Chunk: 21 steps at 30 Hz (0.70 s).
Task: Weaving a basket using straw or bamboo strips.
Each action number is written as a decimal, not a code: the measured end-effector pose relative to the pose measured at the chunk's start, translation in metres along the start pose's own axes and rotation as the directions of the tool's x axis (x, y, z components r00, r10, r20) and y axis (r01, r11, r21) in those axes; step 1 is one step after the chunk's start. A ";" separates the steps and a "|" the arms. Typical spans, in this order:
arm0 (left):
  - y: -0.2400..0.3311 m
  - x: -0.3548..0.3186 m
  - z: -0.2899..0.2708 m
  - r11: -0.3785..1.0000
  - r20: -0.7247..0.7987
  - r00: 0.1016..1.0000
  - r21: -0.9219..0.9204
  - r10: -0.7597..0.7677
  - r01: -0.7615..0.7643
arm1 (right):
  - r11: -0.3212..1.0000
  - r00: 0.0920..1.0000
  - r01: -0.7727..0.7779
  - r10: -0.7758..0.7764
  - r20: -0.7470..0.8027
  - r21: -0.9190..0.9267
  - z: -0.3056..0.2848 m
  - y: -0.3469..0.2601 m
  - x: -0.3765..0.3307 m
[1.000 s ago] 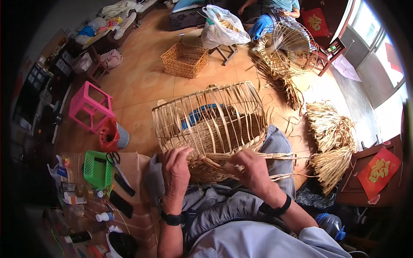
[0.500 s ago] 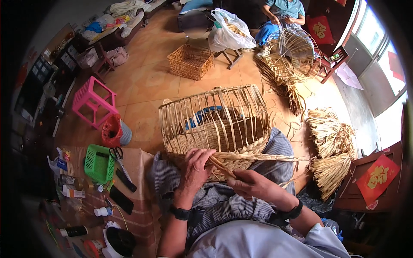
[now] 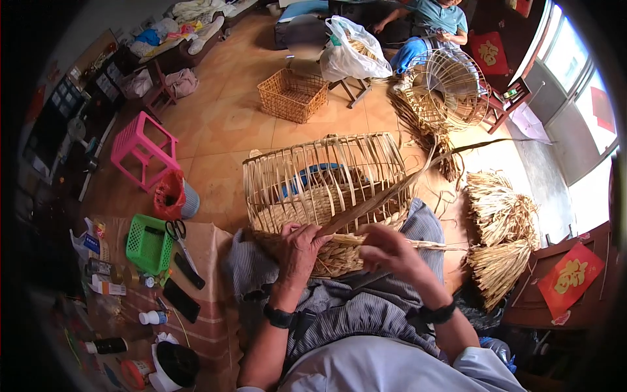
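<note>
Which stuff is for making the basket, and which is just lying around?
In use: half-woven basket, long straw strand, left hand, right hand, straw bundles.

Lying about: pink stool, green plastic basket, scissors, white plastic bag.

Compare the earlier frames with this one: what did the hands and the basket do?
The right hand moved from the basket's lower rim out to the right and now pinches a long strip running up and right. The left hand shifted slightly and stays pressed on the woven band. The half-woven basket stayed on the lap; the straw bundles did not move.
</note>
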<state>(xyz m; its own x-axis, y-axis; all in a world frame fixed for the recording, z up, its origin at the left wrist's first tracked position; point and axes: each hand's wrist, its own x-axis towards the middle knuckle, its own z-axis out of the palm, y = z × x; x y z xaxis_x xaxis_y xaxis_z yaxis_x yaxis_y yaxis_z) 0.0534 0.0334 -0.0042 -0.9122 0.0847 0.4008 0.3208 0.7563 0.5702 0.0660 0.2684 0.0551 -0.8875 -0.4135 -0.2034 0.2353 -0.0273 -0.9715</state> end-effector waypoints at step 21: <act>0.037 -0.017 0.009 0.876 0.293 0.949 0.480 -0.113 -0.044 | 0.950 0.953 0.298 -0.290 0.088 -0.098 0.017 0.013 0.119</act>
<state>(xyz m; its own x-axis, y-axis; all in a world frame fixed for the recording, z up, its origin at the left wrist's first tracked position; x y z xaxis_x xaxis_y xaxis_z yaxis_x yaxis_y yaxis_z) 0.0781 0.0655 0.0040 -0.9770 0.1847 0.1061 0.1984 0.9704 0.1376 -0.0295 0.2040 0.0200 -0.8789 -0.4667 0.0987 -0.0798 -0.0600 -0.9950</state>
